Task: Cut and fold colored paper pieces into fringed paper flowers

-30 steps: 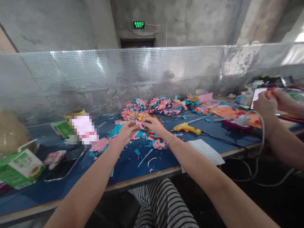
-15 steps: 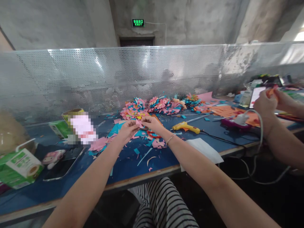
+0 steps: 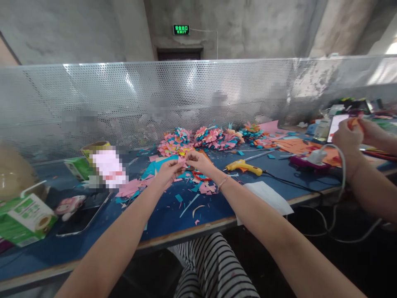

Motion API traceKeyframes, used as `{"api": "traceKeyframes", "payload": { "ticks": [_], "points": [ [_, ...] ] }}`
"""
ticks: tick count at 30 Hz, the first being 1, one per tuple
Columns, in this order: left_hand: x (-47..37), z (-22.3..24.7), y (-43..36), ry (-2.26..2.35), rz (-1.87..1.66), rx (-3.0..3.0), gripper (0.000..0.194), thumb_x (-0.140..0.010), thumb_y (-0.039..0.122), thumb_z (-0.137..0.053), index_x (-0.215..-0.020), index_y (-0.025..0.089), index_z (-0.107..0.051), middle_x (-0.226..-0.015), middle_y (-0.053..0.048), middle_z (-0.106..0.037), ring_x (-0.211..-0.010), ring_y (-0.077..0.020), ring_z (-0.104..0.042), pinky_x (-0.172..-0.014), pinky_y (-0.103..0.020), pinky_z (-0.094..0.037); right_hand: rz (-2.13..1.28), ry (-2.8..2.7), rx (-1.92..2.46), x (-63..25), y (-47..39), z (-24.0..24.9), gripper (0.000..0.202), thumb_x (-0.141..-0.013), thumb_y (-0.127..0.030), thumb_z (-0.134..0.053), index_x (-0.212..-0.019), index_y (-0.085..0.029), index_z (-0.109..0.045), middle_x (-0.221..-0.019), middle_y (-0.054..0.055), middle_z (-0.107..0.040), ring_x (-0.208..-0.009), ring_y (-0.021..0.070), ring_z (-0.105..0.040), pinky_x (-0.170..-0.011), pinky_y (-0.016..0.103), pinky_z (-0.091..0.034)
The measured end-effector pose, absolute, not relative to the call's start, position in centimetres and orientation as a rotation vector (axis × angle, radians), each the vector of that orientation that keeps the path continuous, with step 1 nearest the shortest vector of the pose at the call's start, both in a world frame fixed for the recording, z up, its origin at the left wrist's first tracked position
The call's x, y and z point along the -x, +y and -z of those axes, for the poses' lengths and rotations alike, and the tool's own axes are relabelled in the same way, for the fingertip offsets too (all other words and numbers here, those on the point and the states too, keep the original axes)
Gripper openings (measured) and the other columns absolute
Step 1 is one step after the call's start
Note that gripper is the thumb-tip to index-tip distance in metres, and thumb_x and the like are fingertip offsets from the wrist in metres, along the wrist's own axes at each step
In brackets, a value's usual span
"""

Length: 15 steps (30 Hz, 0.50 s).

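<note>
My left hand (image 3: 170,172) pinches a small piece of pink paper (image 3: 182,161) between thumb and fingers. Close against it, my right hand (image 3: 198,161) has its fingertips closed on the same piece; its far edge is partly hidden by the fingers. Beneath the hands lie scraps of pink paper (image 3: 128,188) and blue paper (image 3: 159,164). Just behind them stand several clusters of folded paper petals (image 3: 176,142) in pink, blue and yellow. A yellow glue gun (image 3: 243,167) lies to the right of my right hand.
On the left are a phone with a lit screen (image 3: 109,167), a dark phone (image 3: 79,221) and a green carton (image 3: 27,221). A white sheet (image 3: 268,196) overhangs the table edge. At right, another person's hands (image 3: 350,134) hold something orange near a purple power strip (image 3: 307,162).
My left hand has shifted slightly right, nearer my right fingertips, and the pink piece is more covered by fingers. The other person's hands have moved little.
</note>
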State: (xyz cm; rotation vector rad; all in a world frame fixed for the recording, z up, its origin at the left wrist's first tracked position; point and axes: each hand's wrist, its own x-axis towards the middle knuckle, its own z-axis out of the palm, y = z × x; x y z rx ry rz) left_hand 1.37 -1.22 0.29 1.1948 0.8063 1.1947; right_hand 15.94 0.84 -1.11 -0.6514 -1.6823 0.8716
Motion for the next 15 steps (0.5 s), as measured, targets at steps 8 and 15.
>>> {"api": "traceKeyframes", "payload": {
  "ticks": [8,15],
  "points": [
    [-1.58,-0.41,-1.32,0.834,-1.198,-1.116,0.016,-0.057,0.014,-0.07,-0.059,0.011,-0.055,-0.053,-0.001,-0.059,-0.051,-0.0072,-0.056,-0.056,-0.019,-0.047,-0.764,-1.71,0.662,-15.84,0.89,1.18,0.011,-0.066,-0.026,-0.054,-0.071,-0.017,-0.049,-0.057,-0.005,-0.047,-0.054,0.0078,-0.044,-0.052,0.021,-0.037],
    [-1.48,-0.38,-1.2,0.834,-1.217,-1.078,0.011,-0.061,0.014,-0.067,-0.059,0.011,-0.056,-0.054,-0.001,-0.059,-0.052,-0.0068,-0.056,-0.057,-0.019,-0.047,-0.594,-1.731,0.72,-15.77,0.32,0.83,0.006,-0.067,-0.018,-0.052,-0.071,-0.015,-0.055,-0.067,-0.001,-0.054,-0.062,0.0092,-0.049,-0.061,0.023,-0.041]
  ]
}}
